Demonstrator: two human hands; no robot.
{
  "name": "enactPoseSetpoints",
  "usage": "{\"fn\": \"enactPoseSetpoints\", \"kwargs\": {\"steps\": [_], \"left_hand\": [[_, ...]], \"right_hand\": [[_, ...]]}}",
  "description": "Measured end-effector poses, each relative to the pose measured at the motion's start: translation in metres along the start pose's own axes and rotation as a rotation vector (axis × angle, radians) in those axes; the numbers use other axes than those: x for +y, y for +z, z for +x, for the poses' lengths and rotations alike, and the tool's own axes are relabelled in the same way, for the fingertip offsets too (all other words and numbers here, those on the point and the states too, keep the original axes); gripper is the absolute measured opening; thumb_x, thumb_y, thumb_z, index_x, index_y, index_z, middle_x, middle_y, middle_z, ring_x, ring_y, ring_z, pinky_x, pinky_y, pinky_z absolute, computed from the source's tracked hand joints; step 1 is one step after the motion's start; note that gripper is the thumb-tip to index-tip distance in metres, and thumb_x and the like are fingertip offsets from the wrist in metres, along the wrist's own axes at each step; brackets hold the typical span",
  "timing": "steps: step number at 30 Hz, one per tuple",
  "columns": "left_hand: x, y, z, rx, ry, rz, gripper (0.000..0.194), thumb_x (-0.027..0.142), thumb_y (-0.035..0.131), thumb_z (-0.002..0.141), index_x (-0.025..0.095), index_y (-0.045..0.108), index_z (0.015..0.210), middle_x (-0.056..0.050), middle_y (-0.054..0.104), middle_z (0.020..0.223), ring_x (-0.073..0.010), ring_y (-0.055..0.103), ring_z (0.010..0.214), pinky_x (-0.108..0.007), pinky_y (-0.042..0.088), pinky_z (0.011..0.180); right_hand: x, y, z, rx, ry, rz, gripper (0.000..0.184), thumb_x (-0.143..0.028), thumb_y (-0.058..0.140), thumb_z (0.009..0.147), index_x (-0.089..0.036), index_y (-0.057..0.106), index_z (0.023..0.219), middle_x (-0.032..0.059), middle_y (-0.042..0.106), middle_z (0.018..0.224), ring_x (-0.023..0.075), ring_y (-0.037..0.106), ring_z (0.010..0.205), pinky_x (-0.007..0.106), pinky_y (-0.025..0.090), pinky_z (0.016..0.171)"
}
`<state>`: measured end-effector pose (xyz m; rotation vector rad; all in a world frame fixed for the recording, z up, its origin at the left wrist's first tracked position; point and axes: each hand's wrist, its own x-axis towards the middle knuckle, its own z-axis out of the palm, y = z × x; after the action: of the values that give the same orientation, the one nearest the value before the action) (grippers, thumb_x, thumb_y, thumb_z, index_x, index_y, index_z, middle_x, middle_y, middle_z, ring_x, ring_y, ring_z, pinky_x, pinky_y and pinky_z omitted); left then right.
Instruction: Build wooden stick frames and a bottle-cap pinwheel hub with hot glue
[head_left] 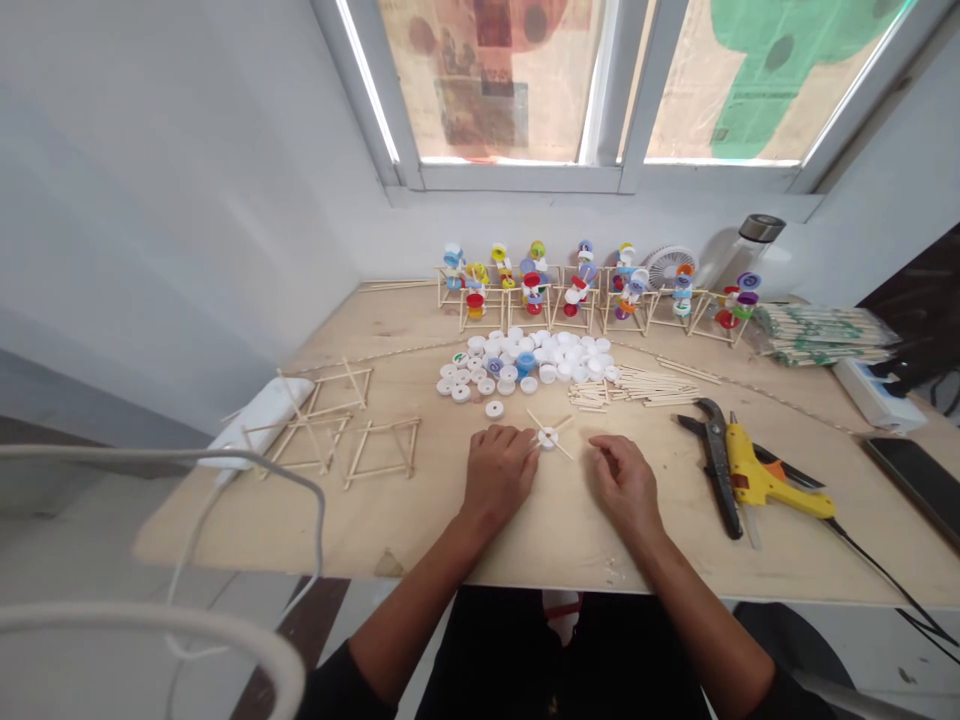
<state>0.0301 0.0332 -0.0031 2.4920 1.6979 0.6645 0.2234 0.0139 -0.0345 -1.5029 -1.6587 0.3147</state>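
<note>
A white bottle cap (548, 437) lies on the table with thin wooden sticks (561, 449) spreading from it like a cross. My left hand (501, 468) rests just left of it, fingers bent and closed at the end of one stick. To the right of the cap, a small gap away, is my right hand (624, 486); its fingers are curled in, and whether anything is inside them is hidden. Beyond my hands lies a heap of white bottle caps (570, 352), a few of them blue, beside a pile of loose wooden sticks (649, 384).
Stick frames (382, 450) stand at left by a white power strip (259, 425). Coloured cap wheels on stick stands (532, 290) line the back. At right lie pliers (720, 465), a yellow glue gun (772, 480) and a phone (911, 485). White cables (319, 500) loop in the left foreground.
</note>
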Motion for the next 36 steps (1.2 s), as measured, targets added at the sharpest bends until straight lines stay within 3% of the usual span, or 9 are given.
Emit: {"fn": "enactPoseSetpoints", "kwargs": {"steps": [8, 16, 22, 24, 26, 28, 32, 36], "left_hand": [[0.000, 0.004, -0.002, -0.003, -0.066, 0.017, 0.012, 0.022, 0.052, 0.082, 0.020, 0.060, 0.074, -0.006, 0.064, 0.079, -0.0219, 0.055, 0.077, -0.036, 0.036, 0.071], [0.000, -0.002, -0.006, 0.083, -0.148, -0.136, 0.015, 0.022, 0.051, 0.082, 0.020, 0.060, 0.071, -0.003, 0.065, 0.071, -0.0196, 0.056, 0.073, -0.034, 0.037, 0.069], [0.008, -0.016, -0.010, 0.108, -0.180, -0.297, 0.014, 0.023, 0.051, 0.082, 0.020, 0.060, 0.072, -0.001, 0.065, 0.070, -0.0183, 0.058, 0.073, -0.035, 0.039, 0.072], [0.009, -0.018, -0.011, 0.124, -0.184, -0.316, 0.014, 0.023, 0.051, 0.082, 0.020, 0.060, 0.072, -0.001, 0.065, 0.070, -0.0181, 0.058, 0.073, -0.035, 0.040, 0.072], [0.009, -0.019, -0.011, 0.140, -0.186, -0.315, 0.014, 0.023, 0.051, 0.082, 0.020, 0.060, 0.072, -0.001, 0.065, 0.070, -0.0179, 0.058, 0.073, -0.035, 0.040, 0.072], [0.007, -0.018, -0.012, 0.141, -0.189, -0.301, 0.014, 0.023, 0.051, 0.082, 0.020, 0.060, 0.072, -0.001, 0.065, 0.070, -0.0179, 0.058, 0.073, -0.035, 0.040, 0.072], [0.000, -0.012, -0.012, 0.101, -0.198, -0.211, 0.014, 0.022, 0.052, 0.081, 0.020, 0.060, 0.070, -0.002, 0.065, 0.070, -0.0191, 0.058, 0.073, -0.035, 0.039, 0.071], [-0.002, -0.004, -0.011, 0.060, -0.187, -0.129, 0.014, 0.021, 0.053, 0.080, 0.020, 0.061, 0.069, -0.003, 0.064, 0.070, -0.0204, 0.056, 0.073, -0.036, 0.037, 0.071]], "right_hand": [[0.004, -0.001, 0.011, -0.112, -0.066, -0.093, 0.022, -0.020, 0.049, 0.078, -0.020, 0.062, 0.097, 0.0067, 0.066, 0.096, 0.0218, 0.058, 0.090, 0.039, 0.046, 0.081], [0.006, 0.000, 0.021, -0.149, -0.106, -0.157, 0.024, -0.022, 0.053, 0.078, -0.019, 0.064, 0.099, 0.0077, 0.067, 0.099, 0.0233, 0.058, 0.092, 0.042, 0.045, 0.083], [-0.010, 0.005, 0.022, -0.207, -0.025, 0.152, 0.041, -0.027, 0.059, 0.075, -0.020, 0.058, 0.115, 0.0089, 0.062, 0.114, 0.0221, 0.059, 0.100, 0.038, 0.049, 0.082], [-0.019, 0.005, 0.019, -0.306, 0.048, 0.291, 0.037, -0.029, 0.058, 0.077, -0.019, 0.060, 0.113, 0.0071, 0.066, 0.104, 0.0195, 0.062, 0.088, 0.033, 0.051, 0.074], [-0.028, 0.002, 0.014, -0.423, 0.129, 0.370, 0.029, -0.032, 0.055, 0.081, -0.017, 0.065, 0.103, 0.0034, 0.068, 0.080, 0.0164, 0.063, 0.071, 0.028, 0.050, 0.063], [-0.036, -0.006, 0.006, -0.517, 0.192, 0.400, 0.026, -0.034, 0.052, 0.084, -0.016, 0.069, 0.090, 0.0001, 0.063, 0.061, 0.0137, 0.058, 0.058, 0.024, 0.046, 0.055], [-0.046, -0.035, -0.011, -0.682, 0.212, 0.505, 0.030, -0.043, 0.056, 0.080, -0.018, 0.072, 0.080, -0.0018, 0.057, 0.051, 0.0109, 0.051, 0.047, 0.022, 0.039, 0.045], [-0.048, -0.082, -0.013, -0.610, 0.190, 0.664, 0.027, -0.045, 0.063, 0.075, -0.020, 0.073, 0.069, -0.0030, 0.051, 0.045, 0.0076, 0.042, 0.035, 0.021, 0.030, 0.037]]}}
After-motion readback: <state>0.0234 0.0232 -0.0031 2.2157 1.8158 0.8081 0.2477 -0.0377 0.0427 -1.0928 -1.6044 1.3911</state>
